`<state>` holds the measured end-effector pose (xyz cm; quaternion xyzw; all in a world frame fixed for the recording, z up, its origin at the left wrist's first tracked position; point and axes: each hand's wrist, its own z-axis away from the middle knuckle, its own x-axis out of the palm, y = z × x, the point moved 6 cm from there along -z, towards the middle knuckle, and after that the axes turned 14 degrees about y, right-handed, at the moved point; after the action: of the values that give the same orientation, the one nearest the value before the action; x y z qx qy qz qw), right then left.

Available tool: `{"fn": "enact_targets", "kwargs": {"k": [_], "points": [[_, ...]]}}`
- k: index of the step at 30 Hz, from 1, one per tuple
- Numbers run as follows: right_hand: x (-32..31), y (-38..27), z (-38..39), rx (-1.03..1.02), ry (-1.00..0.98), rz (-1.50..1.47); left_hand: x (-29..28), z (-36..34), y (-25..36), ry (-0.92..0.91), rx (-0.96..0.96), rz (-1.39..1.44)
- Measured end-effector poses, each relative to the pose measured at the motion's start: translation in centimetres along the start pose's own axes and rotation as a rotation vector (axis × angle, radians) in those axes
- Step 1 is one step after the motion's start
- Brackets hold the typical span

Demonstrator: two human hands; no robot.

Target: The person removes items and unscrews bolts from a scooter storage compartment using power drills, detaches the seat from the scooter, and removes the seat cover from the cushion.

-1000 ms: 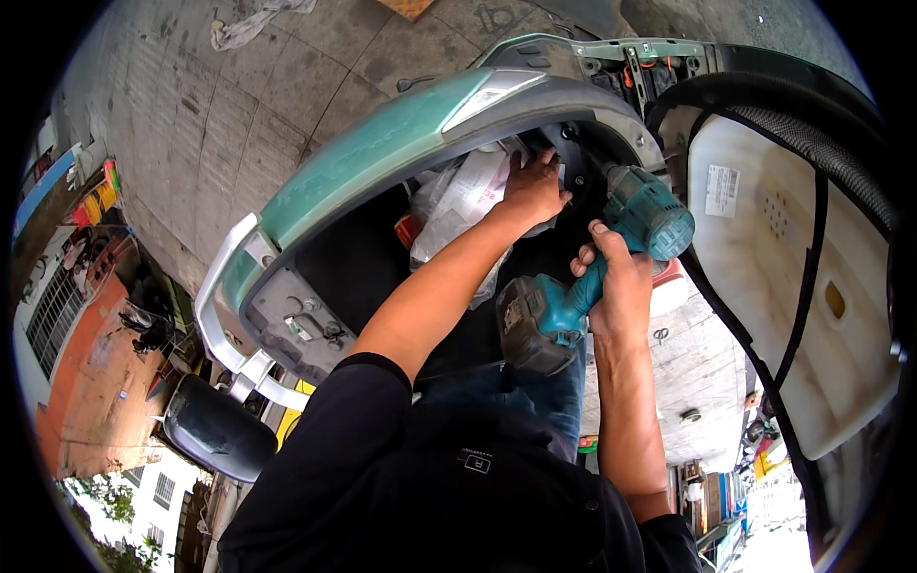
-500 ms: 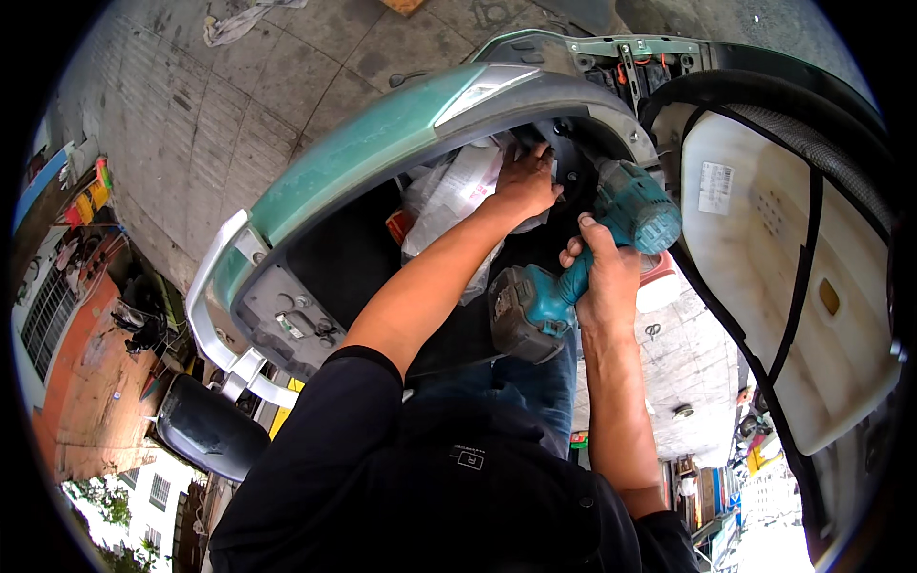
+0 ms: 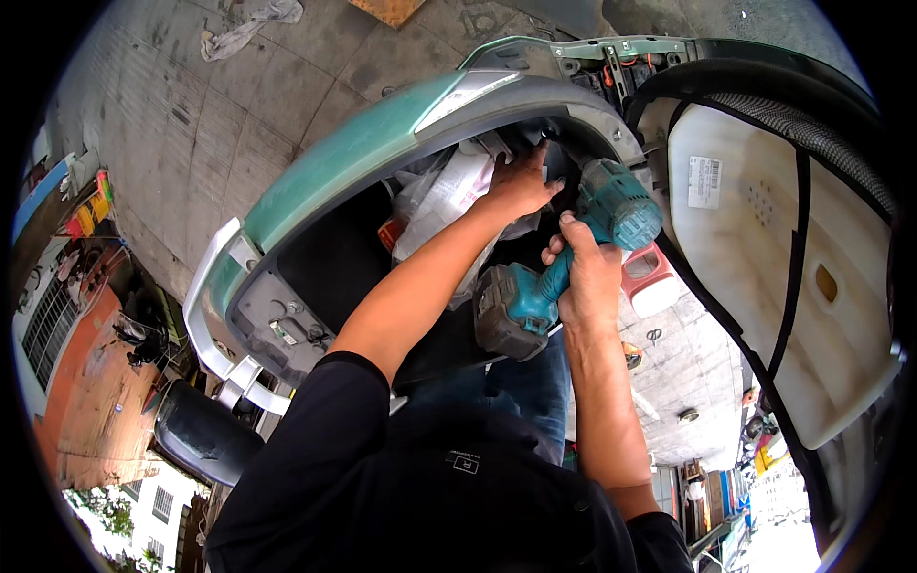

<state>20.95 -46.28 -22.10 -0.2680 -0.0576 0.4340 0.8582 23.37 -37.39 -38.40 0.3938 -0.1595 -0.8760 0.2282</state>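
My right hand [image 3: 590, 272] is wrapped round the grip of a teal cordless power driver [image 3: 621, 202], held above the right end of a scooter's under-seat compartment [image 3: 336, 244]. Its dark battery pack [image 3: 509, 310] points down and left. The nose of the tool is hidden by its body. My left hand [image 3: 521, 186] reaches into the compartment with fingers apart, the index finger stretched toward a dark round part by the far wall. Beside and partly under this hand lies a clear plastic bag [image 3: 435, 201] with white and pink paper or packaging.
The scooter's seat [image 3: 755, 239] stands tipped up on the right, pale underside showing. A green body panel [image 3: 334, 177] borders the compartment. On the left are a silver grab rail [image 3: 205, 296] and a black box-like part [image 3: 205, 430]. A red-and-white container [image 3: 651, 282] sits beyond my right wrist.
The index finger of my left hand has stretched farther toward the far wall. The whole view has shifted slightly, and the driver stays in my right hand.
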Motion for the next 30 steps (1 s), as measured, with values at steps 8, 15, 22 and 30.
{"fn": "enact_targets", "kwargs": {"k": [8,15,22,30], "points": [[0.5,0.0,0.3,0.005,-0.053,0.023,0.0,-0.4,-0.2,-0.017,-0.034,0.011],[0.4,0.4,0.2,0.029,-0.040,-0.051,-1.6,-0.4,0.9,0.248,0.037,0.173],[-1.3,0.3,4.7,0.073,0.044,-0.136,-1.5,1.9,3.7,0.260,0.241,0.350],[-5.4,2.2,5.3,0.197,0.161,-0.216,1.8,6.2,4.8,0.084,0.248,0.349]]}}
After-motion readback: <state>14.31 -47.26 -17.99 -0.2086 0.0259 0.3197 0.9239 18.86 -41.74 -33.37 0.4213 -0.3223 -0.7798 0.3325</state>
